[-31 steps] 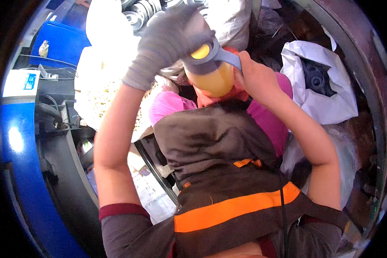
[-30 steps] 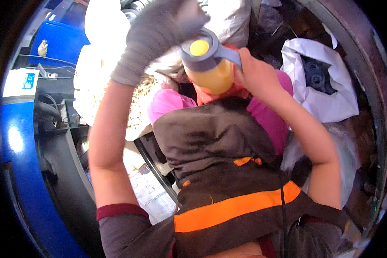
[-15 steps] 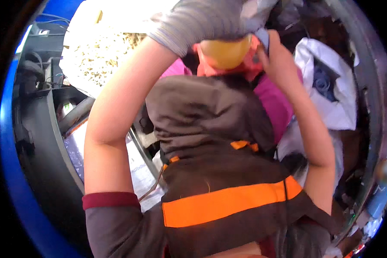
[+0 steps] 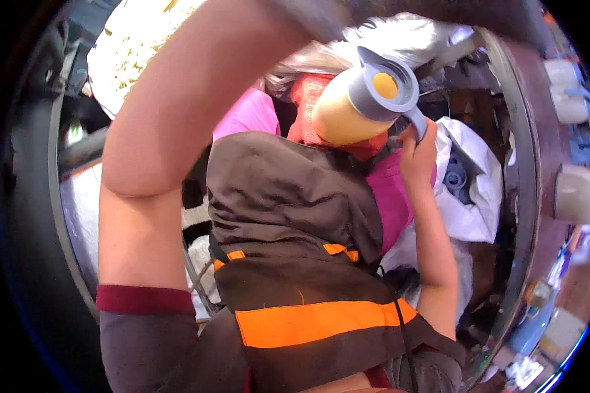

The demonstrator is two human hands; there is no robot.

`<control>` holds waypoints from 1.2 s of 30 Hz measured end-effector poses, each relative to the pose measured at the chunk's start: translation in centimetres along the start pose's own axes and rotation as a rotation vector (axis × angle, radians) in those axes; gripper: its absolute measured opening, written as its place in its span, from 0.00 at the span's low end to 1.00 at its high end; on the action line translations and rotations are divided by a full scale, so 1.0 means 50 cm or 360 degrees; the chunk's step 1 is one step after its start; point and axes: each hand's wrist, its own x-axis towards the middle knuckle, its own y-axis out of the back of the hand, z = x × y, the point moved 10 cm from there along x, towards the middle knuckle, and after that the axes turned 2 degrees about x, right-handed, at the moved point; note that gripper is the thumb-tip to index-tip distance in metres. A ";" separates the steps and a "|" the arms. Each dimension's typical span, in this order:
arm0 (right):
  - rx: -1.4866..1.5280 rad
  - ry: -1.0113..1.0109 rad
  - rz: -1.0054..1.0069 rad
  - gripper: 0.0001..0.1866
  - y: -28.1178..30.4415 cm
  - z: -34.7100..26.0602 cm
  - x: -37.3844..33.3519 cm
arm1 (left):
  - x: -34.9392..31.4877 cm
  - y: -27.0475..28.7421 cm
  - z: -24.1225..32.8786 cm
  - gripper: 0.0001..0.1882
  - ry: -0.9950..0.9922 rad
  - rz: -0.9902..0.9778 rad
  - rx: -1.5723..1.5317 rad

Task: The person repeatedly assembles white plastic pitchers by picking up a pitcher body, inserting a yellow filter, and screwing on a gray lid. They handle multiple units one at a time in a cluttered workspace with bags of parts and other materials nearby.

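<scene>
A cream-yellow jug [image 4: 344,114] with a grey lid, a pointed spout and a yellow button leans tilted above my lap. My right hand [image 4: 419,157] is bare and closed round its grey handle. An orange-red cloth [image 4: 306,98] lies under and behind the jug, over my knees. My left arm reaches up across the view. Its hand, in a grey striped glove [image 4: 314,16], is smeared by motion at the top edge, away from the jug; its fingers do not show clearly.
A white sack [image 4: 478,203] with grey plastic parts [image 4: 457,175] stands at my right. Small pale pieces fill a large white bag [image 4: 134,59] at the far left. Several jugs [image 4: 575,193] stand on a brown bench [image 4: 534,150] along the right. Clear plastic wrapping [image 4: 400,36] lies beyond the jug.
My left hand has left the jug's top and moved up to the top edge. The jug's lid now shows, and the view has shifted, bringing the right bench into sight.
</scene>
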 end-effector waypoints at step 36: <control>0.0405 -0.0228 -0.0844 0.15 -0.224 -0.065 0.331 | -0.571 -0.182 -0.146 0.22 0.1823 -0.0470 -0.1372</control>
